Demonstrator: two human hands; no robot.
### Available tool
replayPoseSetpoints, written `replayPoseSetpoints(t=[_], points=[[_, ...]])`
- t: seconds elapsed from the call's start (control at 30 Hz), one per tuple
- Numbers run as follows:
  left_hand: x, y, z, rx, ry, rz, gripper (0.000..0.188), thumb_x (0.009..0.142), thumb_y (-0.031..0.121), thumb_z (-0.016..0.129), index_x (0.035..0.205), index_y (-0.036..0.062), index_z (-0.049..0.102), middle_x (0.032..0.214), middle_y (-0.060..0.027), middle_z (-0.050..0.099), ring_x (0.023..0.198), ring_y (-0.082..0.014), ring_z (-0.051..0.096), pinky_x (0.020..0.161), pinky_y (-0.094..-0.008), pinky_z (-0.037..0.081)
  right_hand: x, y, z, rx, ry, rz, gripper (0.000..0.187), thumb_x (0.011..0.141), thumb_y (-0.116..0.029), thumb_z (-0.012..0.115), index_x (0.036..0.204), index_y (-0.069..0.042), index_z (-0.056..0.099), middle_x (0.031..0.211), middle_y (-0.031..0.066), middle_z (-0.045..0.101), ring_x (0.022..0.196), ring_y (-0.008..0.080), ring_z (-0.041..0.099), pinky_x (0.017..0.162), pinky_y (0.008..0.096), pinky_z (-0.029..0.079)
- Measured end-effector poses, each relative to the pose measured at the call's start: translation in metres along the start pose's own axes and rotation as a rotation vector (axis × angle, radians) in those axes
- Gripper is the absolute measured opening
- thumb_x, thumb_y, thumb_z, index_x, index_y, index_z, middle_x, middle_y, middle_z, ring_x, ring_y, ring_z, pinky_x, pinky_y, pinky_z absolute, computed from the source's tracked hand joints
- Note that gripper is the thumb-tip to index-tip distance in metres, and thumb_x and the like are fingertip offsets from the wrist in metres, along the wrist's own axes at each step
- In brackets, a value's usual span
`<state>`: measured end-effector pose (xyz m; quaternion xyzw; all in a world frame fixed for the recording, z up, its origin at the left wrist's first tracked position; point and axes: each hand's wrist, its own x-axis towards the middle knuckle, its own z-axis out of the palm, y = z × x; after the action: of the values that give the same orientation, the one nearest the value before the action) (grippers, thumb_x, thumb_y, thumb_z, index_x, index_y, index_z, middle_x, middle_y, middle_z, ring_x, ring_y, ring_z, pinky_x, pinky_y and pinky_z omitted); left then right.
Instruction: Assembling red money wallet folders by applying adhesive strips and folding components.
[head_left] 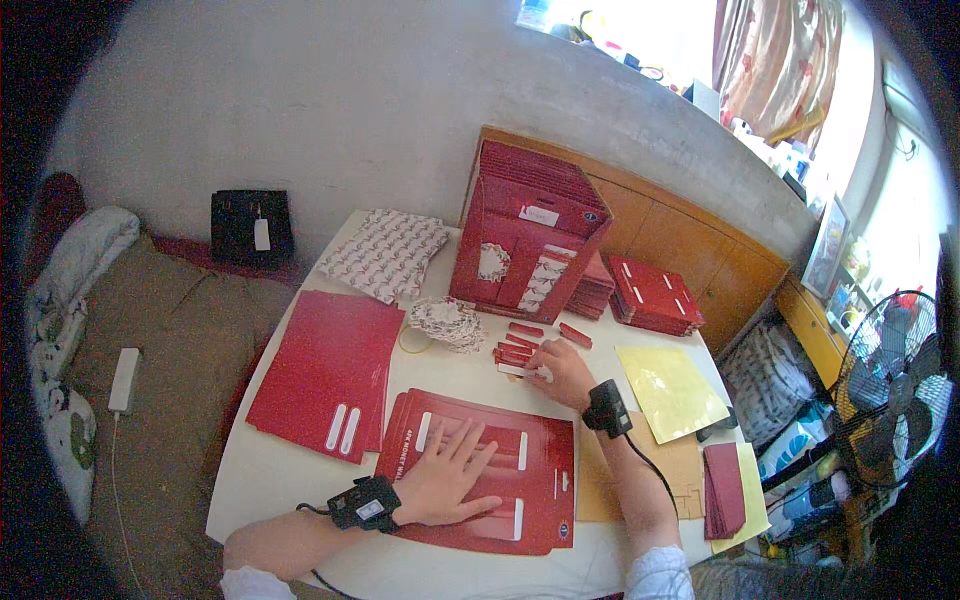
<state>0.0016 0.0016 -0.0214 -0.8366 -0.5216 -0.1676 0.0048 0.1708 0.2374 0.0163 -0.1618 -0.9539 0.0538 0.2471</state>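
My left hand [445, 480] lies flat, fingers spread, on a stack of red printed card sheets [545, 455] with white-edged slots and a hang hole. My right hand [562, 374] is at the small red strips [517, 346] in the middle of the table. Its thumb and fingers are pinched together over a small pale piece, too hidden to name. One more red strip [575, 335] lies just beyond that hand. Behind the strips is a bundle of white patterned cut-outs [447, 323]. Black straps with small devices sit on both wrists.
Red sheets [325, 370] lie at the left of the white table, by a patterned packet [385, 253]. A tall red box [530, 235] and a red stack [655, 293] stand behind. Yellow sheets [672, 392] and dark red cards [723, 490] lie right, near a fan [895, 385].
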Motion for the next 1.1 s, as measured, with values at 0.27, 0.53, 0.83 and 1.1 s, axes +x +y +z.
replayPoseSetpoints(t=[0.27, 0.53, 0.83, 1.1], points=[[0.0, -0.001, 0.004, -0.017, 0.025, 0.006, 0.078, 0.087, 0.059, 0.032, 0.132, -0.0042, 0.032, 0.138, -0.0324, 0.019, 0.132, -0.0428, 0.013, 0.104, -0.0593, 0.004, 0.002, -0.006, 0.007, -0.123, 0.036, -0.056, 0.013, 0.07, -0.013, 0.066, 0.079, -0.006, 0.059, 0.083, 0.0079, 0.055, 0.081, 0.0269, 0.052, 0.071, 0.0372, 0.044], [0.0, 0.0, 0.003, -0.035, 0.035, 0.01, 0.079, 0.087, 0.06, 0.03, 0.133, -0.0043, 0.03, 0.139, -0.0321, 0.019, 0.133, -0.0423, 0.012, 0.104, -0.0598, 0.002, 0.003, -0.008, 0.008, -0.133, 0.064, -0.049, 0.013, 0.072, -0.014, 0.066, 0.079, -0.007, 0.058, 0.082, 0.0079, 0.055, 0.078, 0.0265, 0.052, 0.069, 0.0368, 0.044], [0.0, -0.001, 0.004, -0.027, 0.02, 0.0, 0.079, 0.087, 0.06, 0.029, 0.133, -0.0045, 0.03, 0.139, -0.0322, 0.018, 0.133, -0.0422, 0.012, 0.104, -0.0591, 0.002, 0.003, -0.007, 0.009, -0.095, 0.063, -0.038, 0.012, 0.073, -0.013, 0.065, 0.079, -0.007, 0.057, 0.08, 0.0076, 0.056, 0.077, 0.0263, 0.053, 0.069, 0.0362, 0.044], [0.0, -0.001, 0.002, 0.006, 0.034, 0.011, 0.077, 0.087, 0.059, 0.031, 0.132, -0.0045, 0.032, 0.137, -0.0325, 0.023, 0.132, -0.0425, 0.015, 0.104, -0.0593, 0.004, 0.004, -0.002, 0.014, -0.061, 0.035, 0.015, 0.011, 0.074, -0.012, 0.064, 0.08, -0.005, 0.057, 0.08, 0.0088, 0.057, 0.078, 0.0275, 0.053, 0.069, 0.0373, 0.044]])
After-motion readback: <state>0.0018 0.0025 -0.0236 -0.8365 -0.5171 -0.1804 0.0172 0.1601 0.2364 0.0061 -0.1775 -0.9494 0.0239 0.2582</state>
